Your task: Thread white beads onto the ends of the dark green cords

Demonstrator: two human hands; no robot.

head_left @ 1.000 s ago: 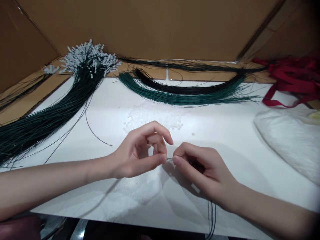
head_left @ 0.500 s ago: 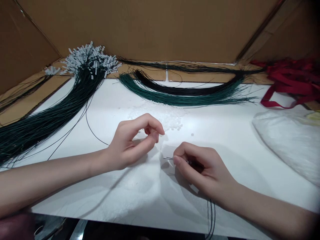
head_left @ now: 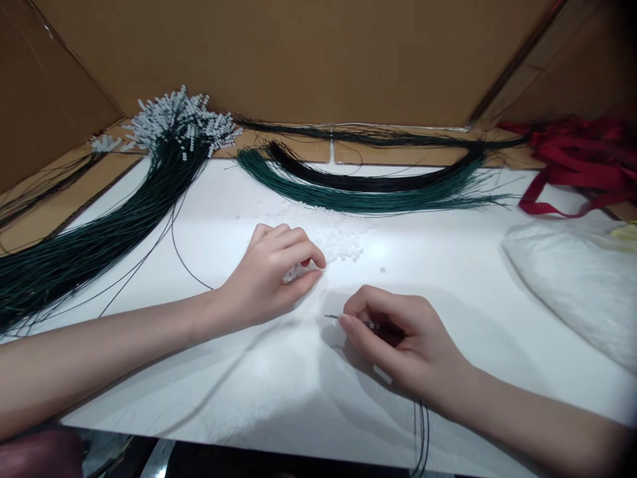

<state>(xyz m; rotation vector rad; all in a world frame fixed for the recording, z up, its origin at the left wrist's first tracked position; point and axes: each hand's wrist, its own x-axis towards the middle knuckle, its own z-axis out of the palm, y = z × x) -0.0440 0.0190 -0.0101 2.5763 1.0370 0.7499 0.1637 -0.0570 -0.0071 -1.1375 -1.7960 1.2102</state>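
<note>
My right hand (head_left: 398,328) pinches a few thin dark green wires (head_left: 418,431) between thumb and forefinger. Their short tips stick out to the left of the fingers, and the other ends hang down past the wrist toward the table's front edge. Small white beads (head_left: 373,325) show on the wires inside the curled fingers. My left hand (head_left: 283,269) rests at the near side of a loose spread of white beads (head_left: 343,242). Its thumb and forefinger meet in a pinch; whatever is between the tips is too small to make out.
On the left lies a thick bundle of green wires (head_left: 124,222) with white beaded ends (head_left: 179,123). Green wires (head_left: 368,199) and black wires (head_left: 373,180) curve along the back. Red ribbon (head_left: 572,169) and a clear plastic bag (head_left: 577,285) lie right. Cardboard walls (head_left: 318,60) enclose the white table (head_left: 448,245).
My left hand has turned palm-down and its thumb and forefinger have closed together by the beads. My right hand has hardly moved and still holds the wires.
</note>
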